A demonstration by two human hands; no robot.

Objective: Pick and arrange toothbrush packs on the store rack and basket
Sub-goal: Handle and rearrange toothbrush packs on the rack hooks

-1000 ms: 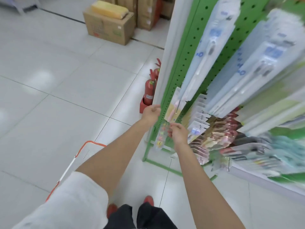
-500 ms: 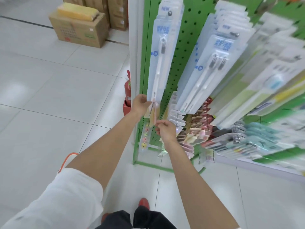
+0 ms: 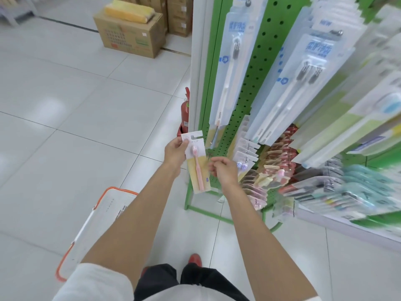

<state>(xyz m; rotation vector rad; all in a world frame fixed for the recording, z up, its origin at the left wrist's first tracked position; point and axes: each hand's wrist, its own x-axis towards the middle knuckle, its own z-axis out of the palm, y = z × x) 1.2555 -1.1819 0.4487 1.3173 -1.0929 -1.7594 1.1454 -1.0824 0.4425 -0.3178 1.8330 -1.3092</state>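
Change: pink toothbrush pack (image 3: 198,170) now off pegboard rack (image 3: 258,68).
Left hand (image 3: 175,151): your fingers pinch its header.
Right hand (image 3: 224,170): loosely curled, looks empty.
Next: probably basket (image 3: 118,189).

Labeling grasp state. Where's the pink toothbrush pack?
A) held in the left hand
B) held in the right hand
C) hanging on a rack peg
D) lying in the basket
A: the left hand pinches the top of the pink toothbrush pack, held off the green rack. The right hand beside it does not grip it.
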